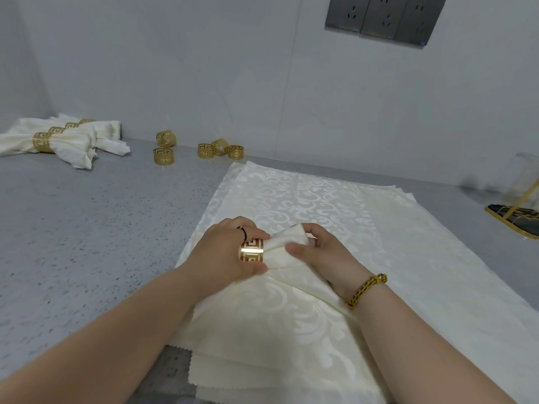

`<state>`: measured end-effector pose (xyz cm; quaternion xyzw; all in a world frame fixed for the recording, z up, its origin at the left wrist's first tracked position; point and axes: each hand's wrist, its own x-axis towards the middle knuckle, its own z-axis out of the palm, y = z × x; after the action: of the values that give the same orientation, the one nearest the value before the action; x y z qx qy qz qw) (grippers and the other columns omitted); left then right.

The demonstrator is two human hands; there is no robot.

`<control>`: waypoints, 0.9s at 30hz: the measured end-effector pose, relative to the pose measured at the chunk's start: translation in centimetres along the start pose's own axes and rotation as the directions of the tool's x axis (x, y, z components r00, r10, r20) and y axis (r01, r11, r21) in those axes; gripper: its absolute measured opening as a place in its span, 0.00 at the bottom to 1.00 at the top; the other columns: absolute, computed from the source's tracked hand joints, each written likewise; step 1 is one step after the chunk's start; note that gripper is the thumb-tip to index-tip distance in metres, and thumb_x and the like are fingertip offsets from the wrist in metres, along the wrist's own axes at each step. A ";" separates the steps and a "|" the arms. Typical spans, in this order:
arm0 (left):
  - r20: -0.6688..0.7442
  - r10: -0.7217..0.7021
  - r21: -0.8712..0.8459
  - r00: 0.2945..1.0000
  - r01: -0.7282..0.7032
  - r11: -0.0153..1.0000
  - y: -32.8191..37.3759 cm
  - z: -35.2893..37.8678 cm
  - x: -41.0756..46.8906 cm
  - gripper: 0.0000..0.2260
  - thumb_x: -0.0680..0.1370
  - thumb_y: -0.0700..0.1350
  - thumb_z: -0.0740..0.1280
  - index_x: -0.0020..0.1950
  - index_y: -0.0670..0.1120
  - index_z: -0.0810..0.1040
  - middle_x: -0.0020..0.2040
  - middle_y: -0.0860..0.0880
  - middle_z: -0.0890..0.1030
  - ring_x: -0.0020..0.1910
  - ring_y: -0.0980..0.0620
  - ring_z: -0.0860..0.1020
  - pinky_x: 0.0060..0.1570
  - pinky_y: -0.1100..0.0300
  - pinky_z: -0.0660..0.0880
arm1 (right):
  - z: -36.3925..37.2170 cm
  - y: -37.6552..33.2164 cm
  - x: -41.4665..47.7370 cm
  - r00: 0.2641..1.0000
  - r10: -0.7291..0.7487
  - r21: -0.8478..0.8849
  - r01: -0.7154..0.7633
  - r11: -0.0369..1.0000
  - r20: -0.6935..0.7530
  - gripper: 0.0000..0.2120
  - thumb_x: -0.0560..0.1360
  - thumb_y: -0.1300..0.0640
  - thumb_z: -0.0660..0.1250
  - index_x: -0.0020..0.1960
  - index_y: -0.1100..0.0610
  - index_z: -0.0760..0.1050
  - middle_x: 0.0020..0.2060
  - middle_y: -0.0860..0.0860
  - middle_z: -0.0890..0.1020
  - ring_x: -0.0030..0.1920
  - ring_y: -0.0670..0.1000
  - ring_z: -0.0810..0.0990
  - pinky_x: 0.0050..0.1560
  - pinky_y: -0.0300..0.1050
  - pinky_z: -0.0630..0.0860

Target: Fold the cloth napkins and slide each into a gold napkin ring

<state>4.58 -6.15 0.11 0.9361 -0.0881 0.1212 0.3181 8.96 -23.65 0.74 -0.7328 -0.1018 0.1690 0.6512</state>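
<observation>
A cream damask napkin (277, 322) is gathered into a bunch over a stack of flat napkins (306, 196). My left hand (224, 252) grips a gold napkin ring (252, 250) at the bunch's narrow end. My right hand (323, 252) pinches the gathered cloth just right of the ring. Whether the cloth tip has entered the ring is hidden by my fingers. Several finished napkins in gold rings (58, 139) lie at the far left.
Several loose gold rings (164, 156) (220, 148) sit near the back wall on the grey speckled counter (87, 228). A gold-framed holder (516, 217) stands at the right edge. Grey wall sockets (385, 18) hang on the wall above.
</observation>
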 end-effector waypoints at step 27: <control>0.012 -0.475 -0.686 0.880 0.353 0.636 -1.9 -4.7 -3.5 0.11 0.74 0.44 0.68 0.52 0.52 0.70 0.45 0.53 0.77 0.44 0.52 0.76 0.43 0.60 0.73 | 2.8 -0.4 -0.4 0.993 -0.075 -0.077 0.069 0.995 -0.087 0.05 0.73 0.63 0.66 0.45 0.54 0.74 0.48 0.58 0.80 0.47 0.55 0.78 0.52 0.52 0.76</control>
<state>0.90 -1.46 1.63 0.7387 0.1191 0.0838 0.6582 7.51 -21.15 0.92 -0.7590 -0.1049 0.1083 0.6333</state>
